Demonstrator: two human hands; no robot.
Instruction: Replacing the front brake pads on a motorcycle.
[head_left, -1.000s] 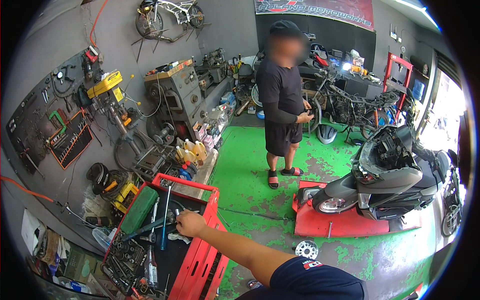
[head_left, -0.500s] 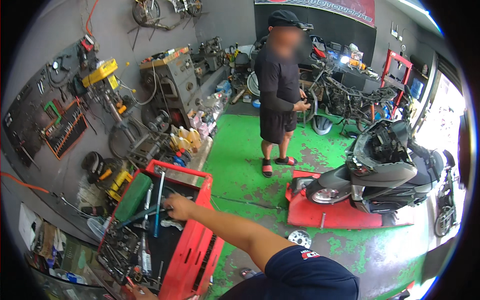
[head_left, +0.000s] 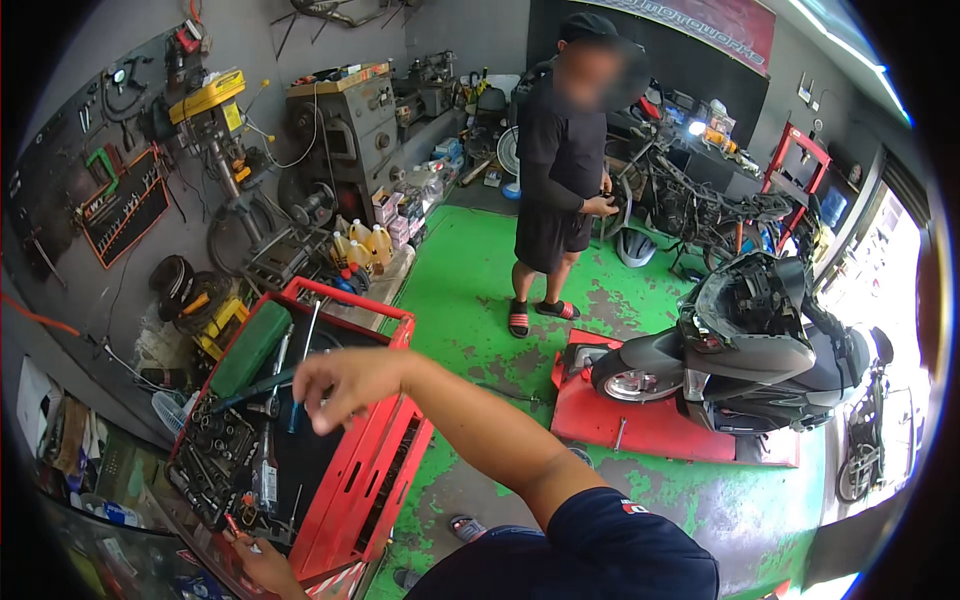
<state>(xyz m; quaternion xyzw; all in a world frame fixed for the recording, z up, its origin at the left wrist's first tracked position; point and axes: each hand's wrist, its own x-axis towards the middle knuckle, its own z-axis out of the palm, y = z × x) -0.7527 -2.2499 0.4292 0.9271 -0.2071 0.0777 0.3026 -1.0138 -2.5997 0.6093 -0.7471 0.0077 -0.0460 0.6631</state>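
Observation:
My right hand (head_left: 350,384) hovers over the top of a red tool trolley (head_left: 352,452). Its fingers are curved and apart, and I see nothing in them. Just behind it lie a long dark bar (head_left: 250,390) and a blue-handled tool with a chrome shaft (head_left: 312,325), partly covered by the hand. At the trolley's near left corner my left hand (head_left: 264,566) has its fingers closed around a slim red-handled tool (head_left: 233,524); the kind of tool is not clear. Sockets (head_left: 215,440) and a ratchet (head_left: 270,404) lie on the dark tray beside a green case (head_left: 250,350).
A person in black (head_left: 560,150) stands beyond the trolley, hands together at the waist. To the right, a grey scooter (head_left: 740,350) rests on a red lift platform (head_left: 660,430). A drill press (head_left: 215,120) and oil bottles (head_left: 362,245) line the left wall.
My right hand has lifted from the tools at the tray's right side and come nearer, its fingers now loosely curved. The view has shifted slightly, and more of my left hand shows.

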